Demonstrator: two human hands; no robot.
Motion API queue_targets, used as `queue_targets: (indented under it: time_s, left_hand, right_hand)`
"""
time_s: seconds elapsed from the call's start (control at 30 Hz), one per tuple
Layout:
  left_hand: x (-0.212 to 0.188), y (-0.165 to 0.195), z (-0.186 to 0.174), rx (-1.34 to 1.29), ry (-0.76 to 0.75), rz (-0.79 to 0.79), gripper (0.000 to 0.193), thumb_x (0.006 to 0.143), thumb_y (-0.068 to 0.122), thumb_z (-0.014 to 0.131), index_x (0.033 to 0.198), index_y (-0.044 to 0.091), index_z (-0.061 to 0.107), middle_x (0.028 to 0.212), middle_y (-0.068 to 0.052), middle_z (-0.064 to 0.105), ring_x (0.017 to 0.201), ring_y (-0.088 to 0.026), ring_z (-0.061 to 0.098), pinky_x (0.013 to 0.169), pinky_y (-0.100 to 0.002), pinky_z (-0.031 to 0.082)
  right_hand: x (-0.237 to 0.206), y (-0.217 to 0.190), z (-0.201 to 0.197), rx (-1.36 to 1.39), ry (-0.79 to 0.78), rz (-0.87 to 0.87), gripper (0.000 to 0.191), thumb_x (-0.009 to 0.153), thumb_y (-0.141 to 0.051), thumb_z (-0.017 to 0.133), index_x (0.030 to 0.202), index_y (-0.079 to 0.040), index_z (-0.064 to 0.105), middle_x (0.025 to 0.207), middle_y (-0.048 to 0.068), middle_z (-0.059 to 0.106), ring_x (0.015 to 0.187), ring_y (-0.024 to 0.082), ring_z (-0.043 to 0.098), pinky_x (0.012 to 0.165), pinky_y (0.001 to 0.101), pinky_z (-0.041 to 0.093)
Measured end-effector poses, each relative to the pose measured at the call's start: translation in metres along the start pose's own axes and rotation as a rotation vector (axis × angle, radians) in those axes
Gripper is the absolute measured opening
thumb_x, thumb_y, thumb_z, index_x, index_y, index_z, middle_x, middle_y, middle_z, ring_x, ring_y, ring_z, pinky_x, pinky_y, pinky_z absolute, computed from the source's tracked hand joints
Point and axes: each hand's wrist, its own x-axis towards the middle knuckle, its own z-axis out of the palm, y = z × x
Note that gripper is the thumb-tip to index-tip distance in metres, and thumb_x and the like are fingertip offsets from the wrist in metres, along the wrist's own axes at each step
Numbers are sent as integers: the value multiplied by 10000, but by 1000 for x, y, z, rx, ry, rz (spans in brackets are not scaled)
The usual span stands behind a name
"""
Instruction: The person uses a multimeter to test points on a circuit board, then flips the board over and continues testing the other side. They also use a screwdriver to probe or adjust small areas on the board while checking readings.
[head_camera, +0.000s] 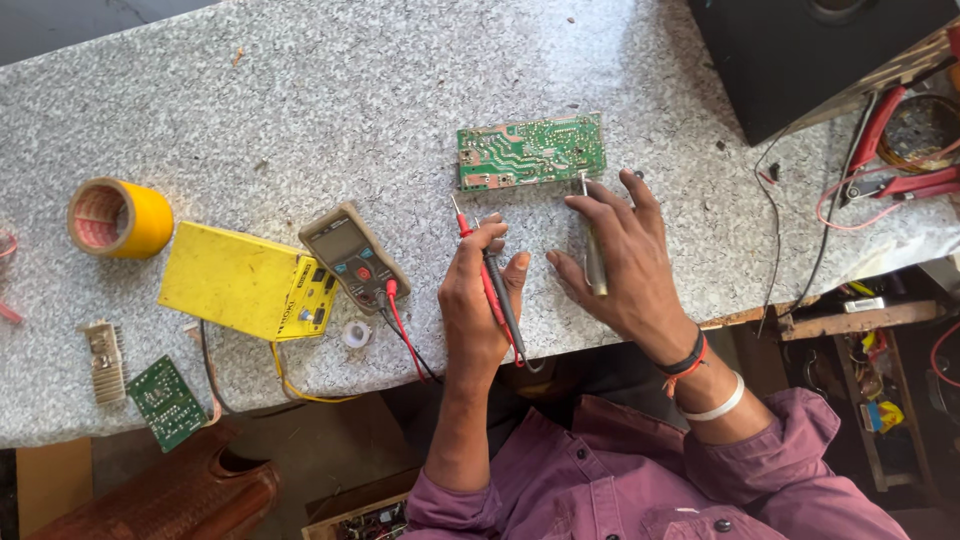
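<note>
Speckled worktop (300, 90): multimeter (352, 255), tape roll (120, 218), yellow box (235, 280).

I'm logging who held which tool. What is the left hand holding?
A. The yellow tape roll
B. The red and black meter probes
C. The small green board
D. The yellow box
B: the left hand grips the red and black probes together, tips toward the green circuit board.

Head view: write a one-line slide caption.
Left hand holds two meter probes; right hand holds a screwdriver beside a green circuit board.
</note>
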Motion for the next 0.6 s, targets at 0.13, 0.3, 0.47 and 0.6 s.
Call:
queue_targets:
  time_s: [0.13,0.3,0.47,0.6]
  left_hand:
    - [1,-1,1,13,8,6,392,995,249,726,1295,38,586,1296,-183,699,1082,-298,733,892,-405,599]
    - [1,-3,1,7,7,10,407,992,255,731,1304,40,583,1269,-170,712,1094,-309,730,913,-404,594]
    - [-1,-4,-2,-11,18,15,382,1013,247,723,1305,47,579,1296,-195,694,1193,-360,707,985,-425,584]
    - [-1,-4,-2,-1,19,24,376,1020,250,719,1307,54,576,1315,-204,686,1242,-382,690,1026,-441,574]
  right_hand:
    - [-1,2,-3,69,-15,-74,678,874,-351,796,1439,-90,529,1478,212,552,1474,476,344,1193,561,321]
    - [1,3,-7,210,-34,-119,661,978,-289,719,1533,-51,450,1516,193,545,1443,410,456,1196,515,381]
    - [0,0,-9,213,-39,-112,621,993,-216,704,1534,-39,456,1483,184,564,1418,422,478,1175,501,406]
    - [0,-1,-7,127,-62,-192,642,948,-196,739,1504,-33,464,1464,208,573,1398,440,465,1165,511,388]
